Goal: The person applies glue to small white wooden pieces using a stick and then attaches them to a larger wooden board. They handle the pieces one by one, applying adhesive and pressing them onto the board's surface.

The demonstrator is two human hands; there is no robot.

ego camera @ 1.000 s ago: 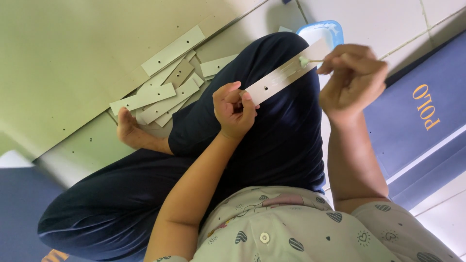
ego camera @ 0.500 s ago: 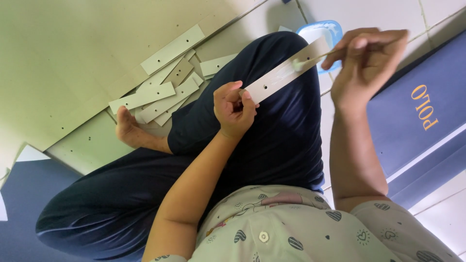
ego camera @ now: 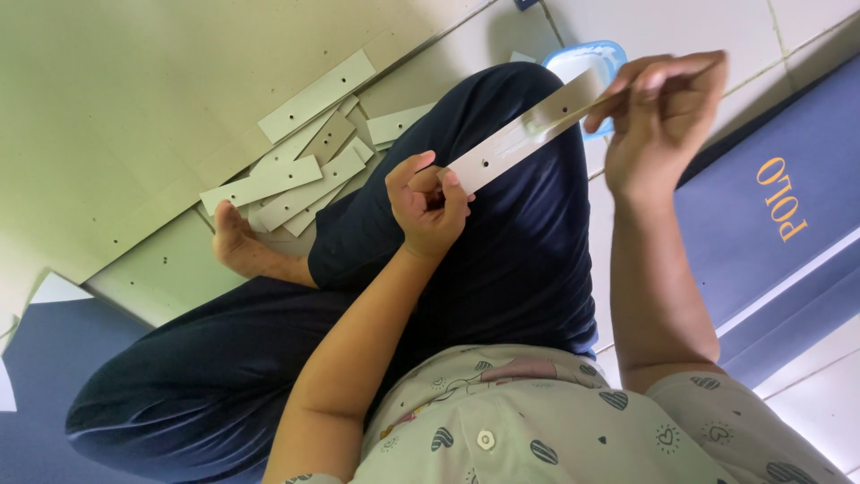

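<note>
I sit on the floor with my legs in dark trousers. My left hand (ego camera: 428, 204) pinches the near end of a long grey cardboard strip (ego camera: 520, 136) with small punched holes, held over my knee. My right hand (ego camera: 665, 116) is raised at the strip's far end, its fingers closed on a thin stick-like tool that touches the strip there. A small blue-rimmed dish (ego camera: 582, 64) stands on the floor just beyond the strip, partly hidden by it.
A pile of similar grey strips (ego camera: 300, 175) lies by my bare foot (ego camera: 235, 244). Large sheets of greenish cardboard (ego camera: 134, 99) cover the floor at the left. Flat dark blue boxes (ego camera: 779, 224) lie at the right, more blue board (ego camera: 36, 385) at the lower left.
My right hand has moved up and to the right along the strip's far end, its fingers now stretched out on the thin tool. My left hand has stayed on the near end.
</note>
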